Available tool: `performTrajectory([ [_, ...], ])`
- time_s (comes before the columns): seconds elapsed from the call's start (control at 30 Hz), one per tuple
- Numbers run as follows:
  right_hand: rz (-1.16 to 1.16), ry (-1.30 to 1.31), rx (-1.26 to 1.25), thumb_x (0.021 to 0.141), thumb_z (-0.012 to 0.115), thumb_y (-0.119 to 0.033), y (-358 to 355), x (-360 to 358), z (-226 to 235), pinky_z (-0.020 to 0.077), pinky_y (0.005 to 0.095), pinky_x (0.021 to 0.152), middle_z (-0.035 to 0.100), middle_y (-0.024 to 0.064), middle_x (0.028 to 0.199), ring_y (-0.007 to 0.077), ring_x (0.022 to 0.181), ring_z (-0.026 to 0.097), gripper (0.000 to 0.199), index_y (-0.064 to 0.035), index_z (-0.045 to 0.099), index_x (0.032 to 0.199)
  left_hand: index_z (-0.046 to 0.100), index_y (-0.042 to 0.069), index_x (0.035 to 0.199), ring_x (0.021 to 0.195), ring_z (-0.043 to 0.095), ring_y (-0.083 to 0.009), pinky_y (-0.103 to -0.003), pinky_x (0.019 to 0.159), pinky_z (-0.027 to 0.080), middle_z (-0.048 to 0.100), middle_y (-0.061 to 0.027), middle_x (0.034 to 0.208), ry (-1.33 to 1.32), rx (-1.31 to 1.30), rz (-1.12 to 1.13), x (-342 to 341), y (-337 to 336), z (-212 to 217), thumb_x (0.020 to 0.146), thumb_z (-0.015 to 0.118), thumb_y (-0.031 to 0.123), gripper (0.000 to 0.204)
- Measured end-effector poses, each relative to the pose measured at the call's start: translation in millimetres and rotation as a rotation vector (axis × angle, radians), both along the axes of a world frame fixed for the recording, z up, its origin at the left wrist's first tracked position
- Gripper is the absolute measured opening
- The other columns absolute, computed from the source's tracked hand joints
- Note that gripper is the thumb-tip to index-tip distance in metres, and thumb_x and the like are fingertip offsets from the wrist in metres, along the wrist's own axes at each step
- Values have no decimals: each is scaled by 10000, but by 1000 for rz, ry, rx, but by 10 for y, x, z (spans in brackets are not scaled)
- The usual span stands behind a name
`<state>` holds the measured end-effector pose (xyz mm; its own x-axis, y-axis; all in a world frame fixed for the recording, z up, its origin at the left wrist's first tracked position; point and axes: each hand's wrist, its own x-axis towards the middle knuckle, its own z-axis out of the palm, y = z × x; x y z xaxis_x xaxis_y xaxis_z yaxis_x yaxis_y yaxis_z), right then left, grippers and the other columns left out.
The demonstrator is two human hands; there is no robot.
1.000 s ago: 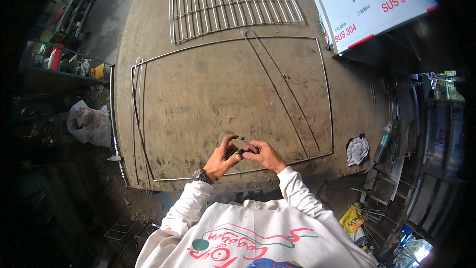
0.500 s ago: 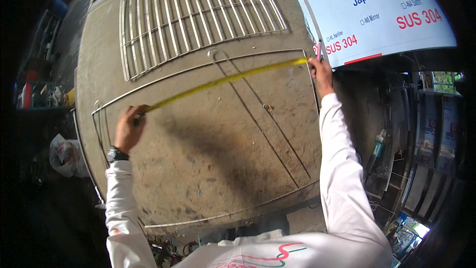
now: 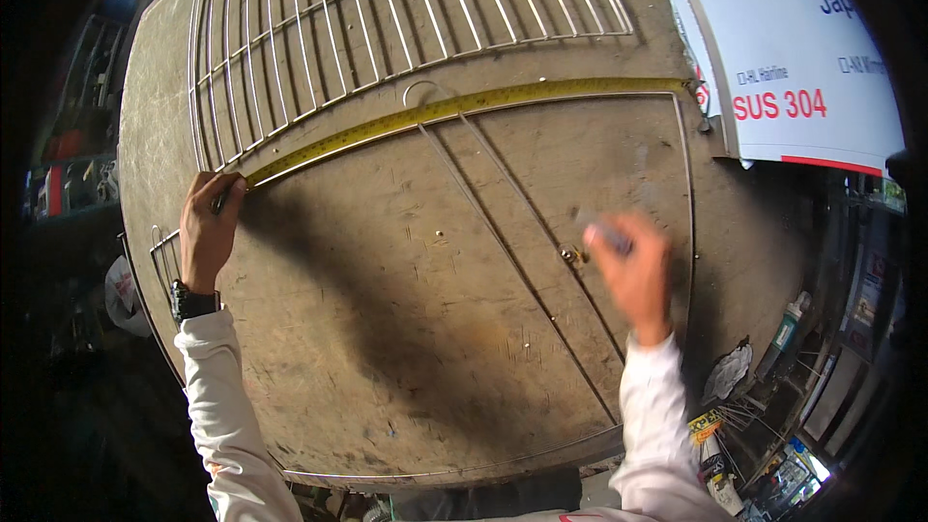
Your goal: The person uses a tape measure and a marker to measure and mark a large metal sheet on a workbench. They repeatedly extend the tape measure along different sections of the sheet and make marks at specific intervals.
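Observation:
My left hand (image 3: 210,232) is closed around the near end of a yellow tape measure (image 3: 358,132), whose case is mostly hidden in the fingers. The blade runs right along the far rod of a large thin metal frame (image 3: 684,164) and ends near a white sheet. My right hand (image 3: 638,275), blurred, is off the tape and closed on a short greyish pen-like stick (image 3: 611,238). Below that hand lies a long rod bent into a narrow U (image 3: 503,242), its rounded end beyond the tape. A small brass-coloured piece (image 3: 572,255) sits by the rod.
A barred metal rack (image 3: 387,14) lies on the far part of the worn brown worktable (image 3: 387,348). The white printed sheet (image 3: 793,68) covers the far right corner. Off the right edge are a sealant tube (image 3: 785,331) and crumpled foil (image 3: 730,370).
My right hand has let go of the tape's far end and come nearer with the stick. The tape, raised across the frame before, now lies along its far rod; my left hand still holds it.

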<state>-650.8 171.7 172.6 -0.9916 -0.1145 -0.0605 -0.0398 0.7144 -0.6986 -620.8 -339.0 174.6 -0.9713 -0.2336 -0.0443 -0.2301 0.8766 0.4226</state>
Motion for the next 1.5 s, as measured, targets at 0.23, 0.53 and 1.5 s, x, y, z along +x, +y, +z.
performTrajectory([
  [0.23,-159,2,118,827,718,13,-59,1018,-109,503,380,670,614,147,888,301,774,639,160,34,695,984,728,11,1089,909,652,-281,-357,841,485,652,-142,974,-72,54,20,-126,-73,-119,969,658,294,315],
  [0.53,97,-88,256,906,636,-79,207,902,203,474,465,725,649,206,927,416,833,627,177,-2,583,1056,736,31,1122,1035,673,-293,-355,921,497,696,-152,1065,-176,81,37,-189,-152,-28,946,663,342,365],
  [1.5,431,-90,43,849,731,-121,1231,1905,289,504,394,787,678,165,919,299,852,628,207,19,714,1000,737,-10,1073,800,647,-148,-303,749,519,726,-77,895,-360,522,210,2262,372,955,951,674,289,330],
])
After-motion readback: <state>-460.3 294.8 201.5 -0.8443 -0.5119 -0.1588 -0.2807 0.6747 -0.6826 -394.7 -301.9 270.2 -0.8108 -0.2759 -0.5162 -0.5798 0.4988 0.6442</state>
